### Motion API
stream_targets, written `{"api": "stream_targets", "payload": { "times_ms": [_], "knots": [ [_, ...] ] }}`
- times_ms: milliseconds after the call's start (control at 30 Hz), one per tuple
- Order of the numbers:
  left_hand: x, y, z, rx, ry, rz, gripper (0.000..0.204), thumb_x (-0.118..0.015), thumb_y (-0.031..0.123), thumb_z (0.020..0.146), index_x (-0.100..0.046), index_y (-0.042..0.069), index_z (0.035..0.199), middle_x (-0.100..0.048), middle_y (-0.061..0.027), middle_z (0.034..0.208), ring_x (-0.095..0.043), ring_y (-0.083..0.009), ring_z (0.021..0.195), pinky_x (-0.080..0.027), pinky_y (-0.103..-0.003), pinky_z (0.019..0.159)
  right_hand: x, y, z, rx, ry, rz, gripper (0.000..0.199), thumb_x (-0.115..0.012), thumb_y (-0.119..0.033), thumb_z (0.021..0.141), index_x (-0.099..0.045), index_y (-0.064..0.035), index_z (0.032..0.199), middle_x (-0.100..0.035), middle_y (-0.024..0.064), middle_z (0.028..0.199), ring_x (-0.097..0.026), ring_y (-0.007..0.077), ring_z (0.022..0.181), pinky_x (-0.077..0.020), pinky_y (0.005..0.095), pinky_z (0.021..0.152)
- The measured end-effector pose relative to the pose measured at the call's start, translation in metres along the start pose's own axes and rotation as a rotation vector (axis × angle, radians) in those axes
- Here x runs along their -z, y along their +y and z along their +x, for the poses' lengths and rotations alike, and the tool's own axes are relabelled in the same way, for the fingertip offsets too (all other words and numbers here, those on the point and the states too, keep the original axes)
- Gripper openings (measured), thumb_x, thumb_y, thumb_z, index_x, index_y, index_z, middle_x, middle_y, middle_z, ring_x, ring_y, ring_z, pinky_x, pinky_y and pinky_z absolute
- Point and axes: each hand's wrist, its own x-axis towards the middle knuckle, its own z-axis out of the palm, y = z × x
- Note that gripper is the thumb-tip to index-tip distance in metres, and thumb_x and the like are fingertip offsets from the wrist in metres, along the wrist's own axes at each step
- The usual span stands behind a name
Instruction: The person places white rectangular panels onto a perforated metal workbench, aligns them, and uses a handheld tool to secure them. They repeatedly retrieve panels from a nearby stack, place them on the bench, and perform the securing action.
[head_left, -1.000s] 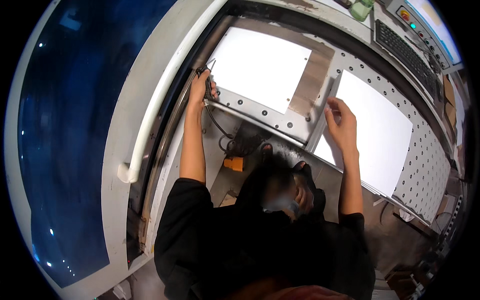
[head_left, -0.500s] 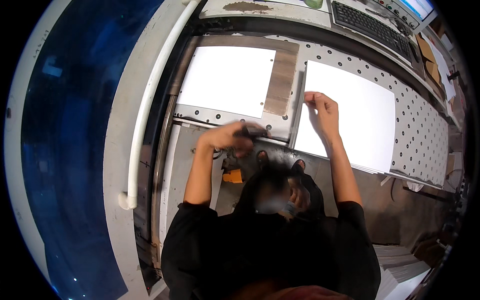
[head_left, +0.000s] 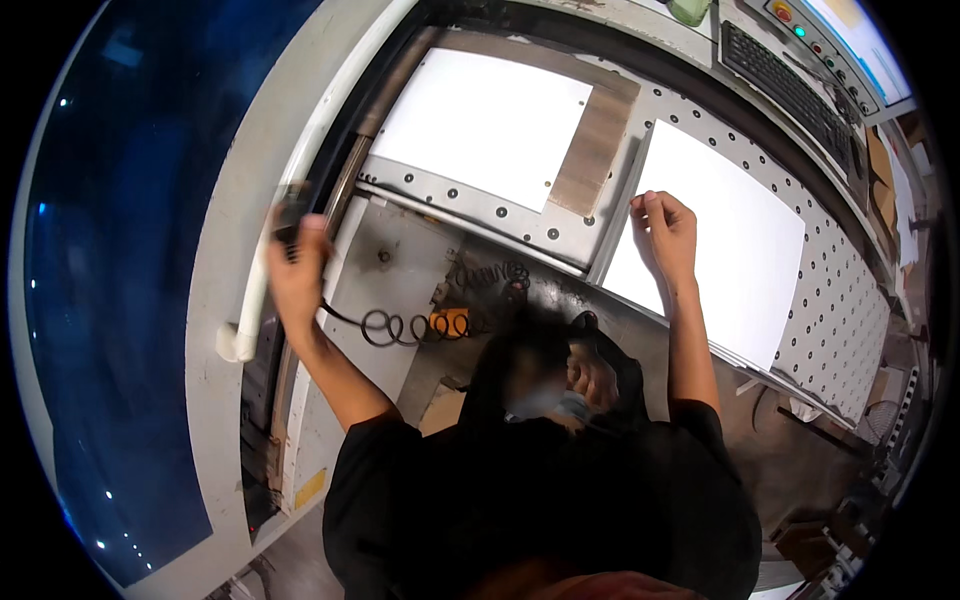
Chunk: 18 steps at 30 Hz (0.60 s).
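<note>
A black hand-held tool (head_left: 290,220) is in my left hand (head_left: 297,275), raised in front of the white rail and blurred by motion. From that hand a coiled black cord (head_left: 385,328) runs toward the floor. My right hand (head_left: 670,235) is over the left edge of a stack of white sheets (head_left: 735,220), its fingers curled and the thumb against the index finger. Whatever lies between those fingertips, if anything, is too small to make out. To the left, one white sheet (head_left: 480,120) lies on a brownish board (head_left: 597,150) on the machine bed.
The perforated grey table (head_left: 840,290) reaches to the right under the stack. A white tubular rail (head_left: 255,300) borders a dark blue panel (head_left: 130,300) at left. A keyboard (head_left: 785,90) and a control panel (head_left: 830,60) with buttons stand at the far right.
My left hand has swung left with the black tool, from the bed's front edge to the rail, and the coiled cord has come into sight. My right hand stays by the stack's left edge.
</note>
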Motion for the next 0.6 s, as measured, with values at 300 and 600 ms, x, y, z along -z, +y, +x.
{"api": "stream_targets", "payload": {
  "times_ms": [300,600],
  "knots": [
    [0.034,-0.023,-0.018,-0.060,0.559,0.727,0.066,-0.063,0.021,0.096,-0.033,-0.004,0.148,-0.068,-0.0200,0.114,-0.064,-0.0290,0.106,-0.048,-0.042,0.097,-0.012,-0.015,-0.009,0.012,-0.061,-0.217,0.029,-0.060,-0.023,0.100,-0.071,0.0023,0.094,-0.068,0.0056,0.078,-0.060,0.0117,0.074,-0.0473,0.0277,0.066],
    [-0.083,-0.009,0.003,-0.755,0.123,0.333,0.041,-0.059,0.014,0.088,-0.058,-0.001,0.126,-0.062,-0.0181,0.125,-0.055,-0.0347,0.119,-0.040,-0.045,0.105,-0.109,-0.024,-0.030,-0.040,-0.494,-0.924,0.082,-0.062,-0.048,0.094,-0.033,0.0026,0.151,-0.035,0.0399,0.149,-0.031,0.0513,0.144,-0.0313,0.0495,0.119]
  ]
}}
